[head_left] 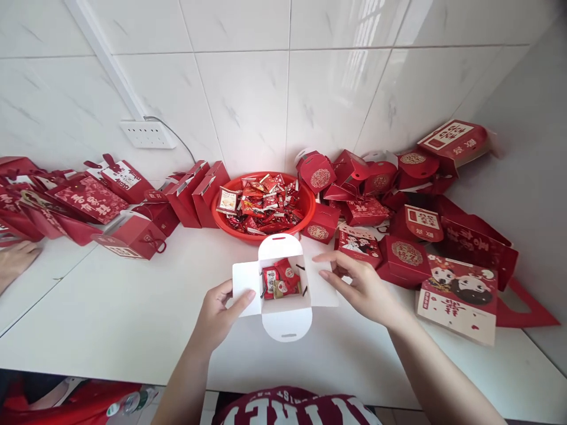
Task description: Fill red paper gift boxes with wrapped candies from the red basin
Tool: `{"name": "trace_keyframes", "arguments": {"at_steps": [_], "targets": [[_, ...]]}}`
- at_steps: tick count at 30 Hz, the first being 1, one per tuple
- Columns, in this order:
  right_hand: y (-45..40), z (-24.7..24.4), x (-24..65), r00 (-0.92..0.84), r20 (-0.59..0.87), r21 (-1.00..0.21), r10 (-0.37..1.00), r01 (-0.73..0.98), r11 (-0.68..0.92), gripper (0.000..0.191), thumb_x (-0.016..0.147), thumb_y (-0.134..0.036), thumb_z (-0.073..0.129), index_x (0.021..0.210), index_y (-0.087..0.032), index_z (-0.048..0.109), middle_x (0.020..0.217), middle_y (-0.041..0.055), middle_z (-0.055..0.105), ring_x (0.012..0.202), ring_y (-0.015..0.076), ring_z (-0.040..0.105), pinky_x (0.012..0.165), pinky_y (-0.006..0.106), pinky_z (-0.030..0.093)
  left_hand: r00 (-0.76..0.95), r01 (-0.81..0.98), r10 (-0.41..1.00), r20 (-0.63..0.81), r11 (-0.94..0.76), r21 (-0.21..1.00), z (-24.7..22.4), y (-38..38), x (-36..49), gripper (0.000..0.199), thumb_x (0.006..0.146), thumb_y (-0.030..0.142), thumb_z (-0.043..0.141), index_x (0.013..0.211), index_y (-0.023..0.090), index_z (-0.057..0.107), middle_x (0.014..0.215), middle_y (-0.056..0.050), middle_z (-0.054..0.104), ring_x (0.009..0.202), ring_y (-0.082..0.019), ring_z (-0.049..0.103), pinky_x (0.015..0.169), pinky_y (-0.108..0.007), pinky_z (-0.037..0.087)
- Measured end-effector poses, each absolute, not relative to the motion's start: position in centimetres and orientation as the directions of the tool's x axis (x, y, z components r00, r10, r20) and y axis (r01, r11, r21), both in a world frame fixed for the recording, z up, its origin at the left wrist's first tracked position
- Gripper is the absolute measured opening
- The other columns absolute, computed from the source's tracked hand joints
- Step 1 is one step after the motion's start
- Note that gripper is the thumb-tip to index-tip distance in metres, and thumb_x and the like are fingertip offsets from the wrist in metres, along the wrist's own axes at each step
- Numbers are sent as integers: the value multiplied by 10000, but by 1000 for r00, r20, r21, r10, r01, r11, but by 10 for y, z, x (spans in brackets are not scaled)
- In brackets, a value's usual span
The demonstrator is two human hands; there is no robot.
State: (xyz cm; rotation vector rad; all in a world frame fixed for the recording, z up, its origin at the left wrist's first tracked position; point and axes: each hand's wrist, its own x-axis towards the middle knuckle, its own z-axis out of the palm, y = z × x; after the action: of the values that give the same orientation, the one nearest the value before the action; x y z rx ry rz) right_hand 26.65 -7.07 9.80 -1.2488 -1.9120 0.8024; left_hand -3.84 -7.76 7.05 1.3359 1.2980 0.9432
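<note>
An unfolded gift box point(287, 319), white inside, stands on the table with its four flaps spread outward. Several wrapped candies point(283, 280) in red and gold lie at its bottom. My left hand point(221, 313) pinches the left flap, thumb on top and fingers underneath. On the other side, my right hand point(358, 283) holds the right flap between thumb and index finger near its far edge. Dark cord ends show on the box's inner side walls. Just behind the box is a red basin point(217, 224) heaped with wrapped candies.
Red gift boxes point(405, 254) are piled along the right wall, one flat printed box point(458, 301) in front. Red gift bags and boxes point(88, 198) stand at left. Another person's hand point(18, 260) rests at the left edge. A power strip point(148, 134) is on the wall.
</note>
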Motion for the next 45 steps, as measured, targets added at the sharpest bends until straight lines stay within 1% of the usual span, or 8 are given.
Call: {"name": "trace_keyframes", "arguments": {"at_steps": [13, 17, 22, 25, 28, 33, 42, 45], "targets": [[-60, 19, 258, 23, 218, -886, 976, 423, 188, 308, 954, -484, 553, 1083, -215, 627, 1003, 82, 700, 863, 227, 654, 752, 353, 532, 16, 69, 1000, -23, 22, 997, 28, -58, -16, 338, 863, 455, 666, 1049, 173, 665, 971, -55, 716, 860, -227, 673, 678, -288, 538], [-65, 17, 260, 71, 368, -754, 927, 606, 253, 258, 970, -448, 527, 1038, -224, 634, 1052, 109, 690, 1003, 279, 649, 809, 403, 525, 19, -28, 998, 60, -60, 998, 16, -61, -15, 491, 940, 539, 505, 1275, 189, 585, 1208, -106, 683, 1051, -291, 670, 795, -366, 572], [-71, 15, 257, 209, 235, -886, 949, 448, 121, 278, 978, -489, 519, 1044, -223, 566, 972, 87, 715, 871, 246, 708, 604, 309, 528, -11, -57, 954, 299, -299, 953, -8, -65, -16, 721, 933, 662, 404, 1485, 198, 439, 1533, -119, 453, 1414, -343, 421, 1136, -455, 398], [-75, 13, 257, 81, 374, -849, 924, 432, 306, 311, 998, -481, 490, 1177, -233, 549, 1143, 111, 708, 1112, 264, 667, 844, 387, 562, 55, -37, 913, 405, -403, 914, -15, -66, -16, 725, 942, 640, 396, 1530, 215, 386, 1597, -92, 360, 1477, -348, 312, 1212, -478, 280], [-76, 14, 256, -285, 513, -674, 810, 451, 585, 663, 961, -655, 423, 1459, -220, 374, 1410, 155, 571, 1339, 304, 513, 1143, 552, 354, 220, 102, 865, 452, -481, 871, -12, -64, -18, 606, 994, 529, 318, 1518, 242, 416, 1592, -59, 374, 1481, -332, 300, 1224, -503, 237], [-74, 17, 245, -576, 400, -498, 713, 516, 697, 1127, 741, -791, 629, 1572, -177, 178, 1540, 176, 418, 1446, 350, 352, 1229, 618, 90, 408, 357, 797, 446, -589, 726, -4, -61, -19, 541, 1034, 425, 220, 1492, 255, 453, 1566, -51, 415, 1474, -302, 295, 1211, -519, 235], [-77, 8, 216, -245, 422, -732, 873, 476, 487, 419, 1014, -362, 481, 1413, -267, 393, 1172, 76, 677, 1240, 245, 559, 1217, 619, 152, 386, 376, 778, 497, -624, 685, -6, -58, -14, 594, 1016, 566, 223, 1360, 208, 548, 1464, -128, 486, 1385, -317, 385, 1147, -540, 322], [-74, 2, 207, -90, 381, -853, 920, 349, 387, 375, 1007, -345, 473, 1373, -271, 432, 1369, 110, 543, 1335, 242, 481, 1205, 555, 258, 341, 376, 820, 460, -567, 733, -4, -59, -12, 416, 1040, 418, 315, 1296, 227, 582, 1438, -112, 503, 1370, -286, 415, 1145, -510, 347]]}}
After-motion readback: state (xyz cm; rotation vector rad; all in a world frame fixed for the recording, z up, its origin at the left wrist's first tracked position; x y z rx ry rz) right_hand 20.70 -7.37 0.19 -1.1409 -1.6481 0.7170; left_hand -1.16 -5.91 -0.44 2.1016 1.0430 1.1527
